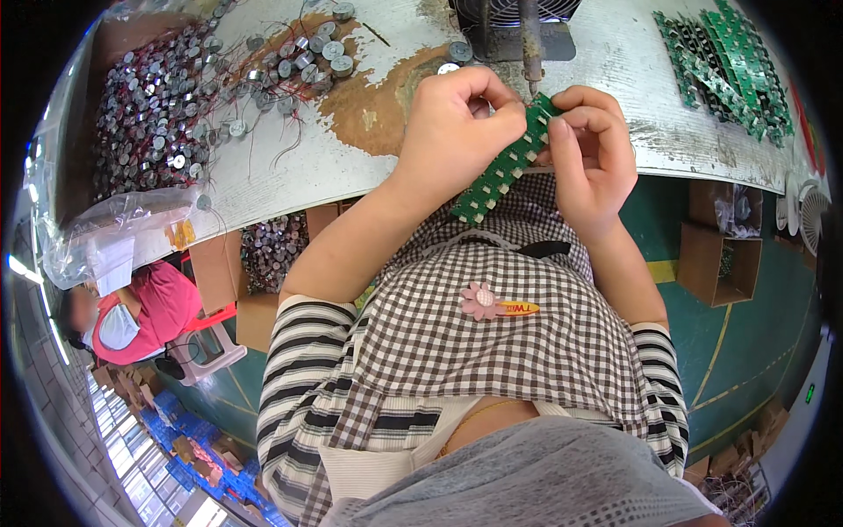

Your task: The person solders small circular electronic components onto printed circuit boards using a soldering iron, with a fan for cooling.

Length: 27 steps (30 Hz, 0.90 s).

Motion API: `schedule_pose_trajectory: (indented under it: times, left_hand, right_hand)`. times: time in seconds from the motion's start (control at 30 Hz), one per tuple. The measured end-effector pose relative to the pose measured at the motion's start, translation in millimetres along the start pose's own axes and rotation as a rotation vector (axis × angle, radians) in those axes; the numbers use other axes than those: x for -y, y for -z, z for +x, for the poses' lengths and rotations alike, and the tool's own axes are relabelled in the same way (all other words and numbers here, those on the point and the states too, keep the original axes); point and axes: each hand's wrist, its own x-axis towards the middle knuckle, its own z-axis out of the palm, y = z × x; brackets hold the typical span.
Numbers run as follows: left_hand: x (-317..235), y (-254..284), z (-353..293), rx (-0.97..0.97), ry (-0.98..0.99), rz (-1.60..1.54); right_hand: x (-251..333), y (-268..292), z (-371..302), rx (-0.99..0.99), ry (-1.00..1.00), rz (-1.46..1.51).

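A strip of green circuit boards [499,172] with rows of small white connectors slants across the front edge of the bench. My right hand [599,156] is closed on its upper right edge, thumb and fingers pinching it. At the upper left side of the strip, my left hand [457,127] is closed in a pinch, fingertips touching the board. Whatever lies in that pinch is mostly hidden by the fingers. Just above the strip's top end, the tip of an upright soldering iron [531,44] points down between my hands.
Small round metal parts with red wires [307,61] lie loose on the bench and fill a box [145,39] at left. A fan [514,10] stands behind the iron. More green circuit boards [724,70] are stacked at right. A person in pink [158,307] sits at lower left.
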Motion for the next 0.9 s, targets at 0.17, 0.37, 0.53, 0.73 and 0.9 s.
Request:
schedule_pose_trajectory:
  times: [0.17, 0.37, 0.53, 0.73, 0.9]
  left_hand:
    - [-13, 3, 2, 0.04, 0.071, 0.081]
    - [-1, 0, -2, -0.013, 0.013, 0.035]
    - [2, 1, -1, 0.013, -0.013, 0.009]
    - [-8, 7, 4, 0.15, 0.102, 0.121]
    - [-9, 8, 8, 0.151, 0.11, 0.139]
  right_hand:
    - [4, 1, 11, 0.033, 0.082, -0.087]
    - [-2, 2, 1, 0.055, 0.001, 0.001]
    - [0, 1, 0, 0.029, -0.036, 0.024]
    - [0, -1, 3, 0.02, 0.037, -0.144]
    - [0, -2, 7, 0.02, 0.104, -0.222]
